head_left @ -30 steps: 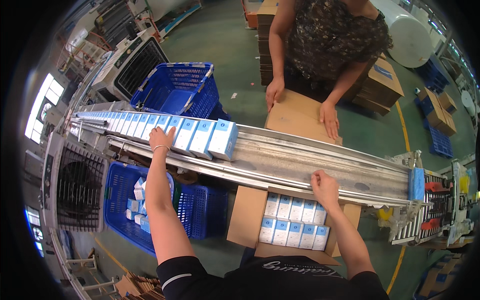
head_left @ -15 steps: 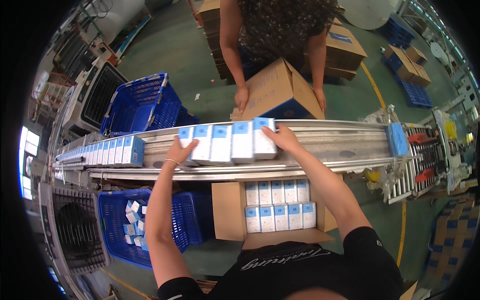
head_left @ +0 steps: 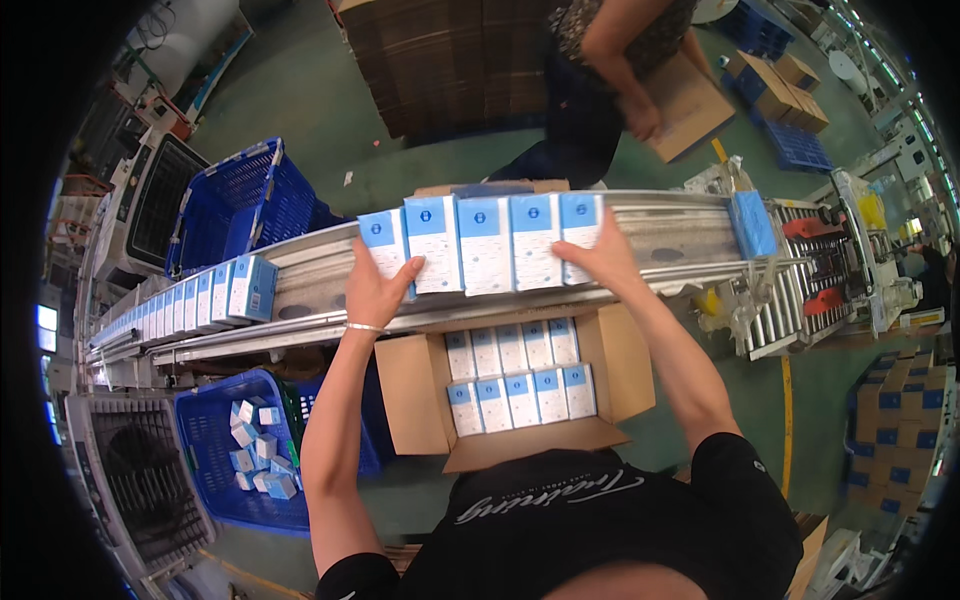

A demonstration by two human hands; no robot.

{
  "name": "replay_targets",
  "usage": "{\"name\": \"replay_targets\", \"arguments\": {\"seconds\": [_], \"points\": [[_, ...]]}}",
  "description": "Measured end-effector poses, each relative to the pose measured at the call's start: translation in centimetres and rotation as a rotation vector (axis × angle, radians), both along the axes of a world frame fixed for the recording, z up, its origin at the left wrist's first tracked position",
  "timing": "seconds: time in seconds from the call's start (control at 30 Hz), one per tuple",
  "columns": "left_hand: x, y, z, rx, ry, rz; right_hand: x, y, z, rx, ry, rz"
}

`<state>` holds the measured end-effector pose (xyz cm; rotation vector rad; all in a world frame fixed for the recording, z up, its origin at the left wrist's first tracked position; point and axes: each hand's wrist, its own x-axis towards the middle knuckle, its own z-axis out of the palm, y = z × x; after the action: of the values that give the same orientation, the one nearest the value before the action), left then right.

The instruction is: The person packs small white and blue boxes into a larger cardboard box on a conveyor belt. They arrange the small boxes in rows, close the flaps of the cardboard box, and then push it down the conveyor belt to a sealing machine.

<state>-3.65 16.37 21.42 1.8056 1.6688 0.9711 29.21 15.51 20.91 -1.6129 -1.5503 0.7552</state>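
A row of several blue-and-white packs (head_left: pixel 484 245) is squeezed end to end between my two hands over the conveyor (head_left: pixel 680 235). My left hand (head_left: pixel 380 285) presses the row's left end, thumb along the front of the packs. At the right end, my right hand (head_left: pixel 603 258) grips with its thumb on the front face. The packs sit at slightly uneven heights, and their lower ends overlap the conveyor's near rail. Below them, close to my body, stands an open carton (head_left: pixel 415 395) holding two rows of similar packs (head_left: pixel 518 400).
More packs (head_left: pixel 205 300) line the conveyor's left part. One blue pack (head_left: pixel 752 225) lies near the rollers (head_left: pixel 785 310) at right. A blue basket (head_left: pixel 185 450) holds loose packs; another blue basket (head_left: pixel 215 215) stands beyond the conveyor. Across it, a co-worker (head_left: pixel 590 110) handles a carton (head_left: pixel 685 105).
My hands have closed in on the row of packs and raised it toward me, straightening it. The co-worker has moved right, away from the conveyor's far edge.
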Motion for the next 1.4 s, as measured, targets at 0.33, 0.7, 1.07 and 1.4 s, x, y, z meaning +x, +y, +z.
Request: {"name": "replay_targets", "arguments": {"seconds": [0.33, 0.7, 1.07, 1.4], "points": [[2.0, -16.3, -12.7, -0.391, -0.194, -0.146, 1.3, -14.3, -3.5, -0.597, -0.186, -0.008], [6.0, -12.7, -19.4, -0.394, 0.872, -0.333, -2.5, -9.4, -15.5, -0.586, -0.926, 0.498], [1.2, -12.1, -13.1, -0.370, 0.110, -0.578, -6.9, -8.1, -6.5, -0.253, -0.217, 0.756], [-33.6, 3.2, -4.7, 0.109, 0.841, 0.809, -10.9, -1.4, -4.8, 0.001, -0.216, 0.105]]}}
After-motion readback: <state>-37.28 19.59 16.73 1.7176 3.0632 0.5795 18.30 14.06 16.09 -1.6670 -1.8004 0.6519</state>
